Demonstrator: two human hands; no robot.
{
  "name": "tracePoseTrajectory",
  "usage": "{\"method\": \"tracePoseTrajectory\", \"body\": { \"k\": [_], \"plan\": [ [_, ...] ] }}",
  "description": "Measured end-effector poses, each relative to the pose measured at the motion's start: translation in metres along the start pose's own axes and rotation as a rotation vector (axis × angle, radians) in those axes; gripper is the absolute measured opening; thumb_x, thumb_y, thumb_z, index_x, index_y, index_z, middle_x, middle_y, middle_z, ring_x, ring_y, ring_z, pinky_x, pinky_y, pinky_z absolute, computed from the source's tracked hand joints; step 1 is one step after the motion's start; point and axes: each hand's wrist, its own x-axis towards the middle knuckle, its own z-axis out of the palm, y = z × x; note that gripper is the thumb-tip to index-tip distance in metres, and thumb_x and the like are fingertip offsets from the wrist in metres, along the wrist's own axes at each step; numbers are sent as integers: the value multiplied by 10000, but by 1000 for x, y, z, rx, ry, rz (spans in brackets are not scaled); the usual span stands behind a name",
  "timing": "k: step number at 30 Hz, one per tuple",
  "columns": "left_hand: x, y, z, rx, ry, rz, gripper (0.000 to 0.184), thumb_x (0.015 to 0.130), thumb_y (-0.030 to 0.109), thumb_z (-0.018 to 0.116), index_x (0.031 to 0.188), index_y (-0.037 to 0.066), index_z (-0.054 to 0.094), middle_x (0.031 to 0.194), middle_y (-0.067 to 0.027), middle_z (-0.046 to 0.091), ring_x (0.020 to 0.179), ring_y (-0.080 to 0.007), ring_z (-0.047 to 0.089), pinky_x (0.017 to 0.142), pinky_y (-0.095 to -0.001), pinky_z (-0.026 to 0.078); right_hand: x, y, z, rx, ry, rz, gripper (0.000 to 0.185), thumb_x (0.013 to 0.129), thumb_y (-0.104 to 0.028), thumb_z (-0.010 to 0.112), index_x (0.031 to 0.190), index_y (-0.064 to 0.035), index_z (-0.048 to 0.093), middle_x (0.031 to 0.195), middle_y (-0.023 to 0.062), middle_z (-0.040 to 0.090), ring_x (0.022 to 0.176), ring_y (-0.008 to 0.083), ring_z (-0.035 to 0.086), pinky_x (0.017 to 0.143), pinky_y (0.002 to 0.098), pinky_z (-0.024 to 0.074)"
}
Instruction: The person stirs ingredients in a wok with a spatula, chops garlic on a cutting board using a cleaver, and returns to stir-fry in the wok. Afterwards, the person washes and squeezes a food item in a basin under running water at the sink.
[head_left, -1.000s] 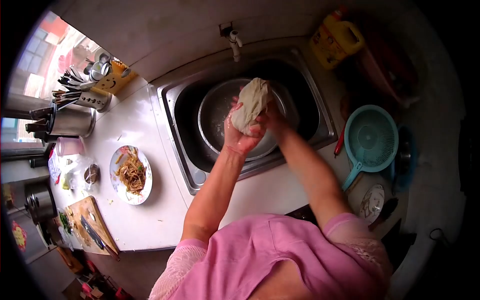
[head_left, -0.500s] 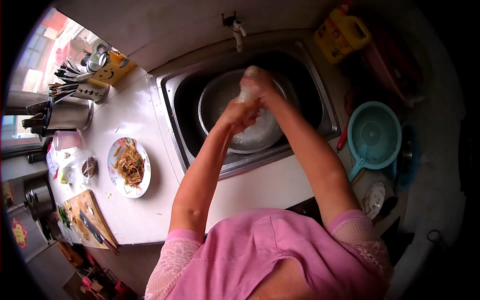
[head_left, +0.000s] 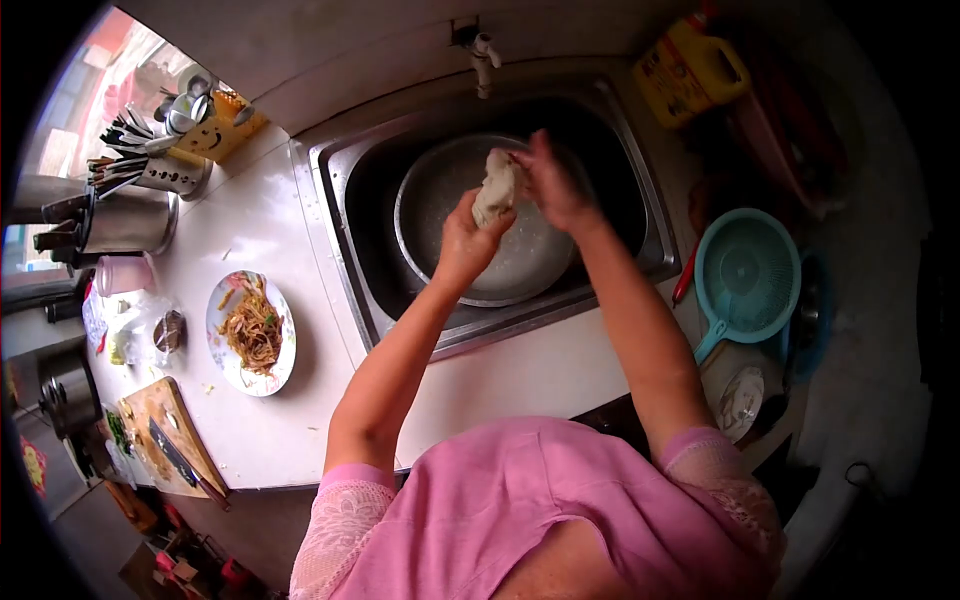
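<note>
A bunched, off-white wet cloth (head_left: 496, 190) sticks up out of my left hand (head_left: 470, 243), whose fingers are wrapped round its lower end. Just to the right, my right hand (head_left: 556, 185) is open, its fingers apart and a little blurred. Its fingertips are close to the cloth's upper part; whether they touch it I cannot tell. Both hands are above a round metal basin (head_left: 420, 255) with water in it. The basin sits inside a steel sink (head_left: 352, 290), and a tap (head_left: 484, 68) is on the wall behind.
Left on the counter are a plate (head_left: 225, 355) of noodle-like food, a cutting board (head_left: 150, 405) with a knife (head_left: 180, 458), and utensil holders (head_left: 178, 178). On the right are a turquoise strainer (head_left: 745, 275) and a yellow jug (head_left: 685, 75).
Half a second ago both hands gripped the cloth together over the basin, with suds or water on them. My right hand has since let go and moved right; my left still holds the cloth.
</note>
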Motion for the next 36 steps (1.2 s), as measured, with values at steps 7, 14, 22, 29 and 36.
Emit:
{"method": "tracePoseTrajectory", "body": {
  "k": [7,14,22,29,36],
  "plan": [
    [7,66,-6,-2316,-445,-1194,274,809,292,501,940,53,472,734,-27,461,496,-89,355,355,-167,239,-10,-25,38,825,-971,-412,694,748,-644,349,1266,-182,365,1327,141,289,1217,369,257,915,618,233],
    [22,73,-41,-2160,-679,-1041,180,742,41,514,887,77,413,729,-43,427,526,-79,359,339,-162,239,-44,-84,53,77,-502,-341,283,736,-69,633,628,-94,373,698,17,472,686,139,514,631,298,457],
    [13,33,2,-1044,-523,-1022,140,726,88,540,643,115,430,501,57,322,380,-51,259,336,-207,166,-10,-35,50,-184,-37,-103,395,829,-331,522,551,-101,361,445,-15,352,386,79,383,384,230,331],
    [-18,-40,61,-39,-114,-484,249,748,229,539,801,-14,542,721,-249,573,723,-406,564,626,-428,448,26,32,37,182,433,66,373,838,-279,467,529,-114,340,420,-8,305,329,128,306,338,286,279],
    [-29,-62,59,333,-374,-597,317,770,263,505,947,6,448,757,-276,567,748,-441,548,682,-490,432,47,103,8,535,899,163,219,828,-223,466,662,-84,498,508,-15,318,430,125,308,388,281,297]
  ]
}}
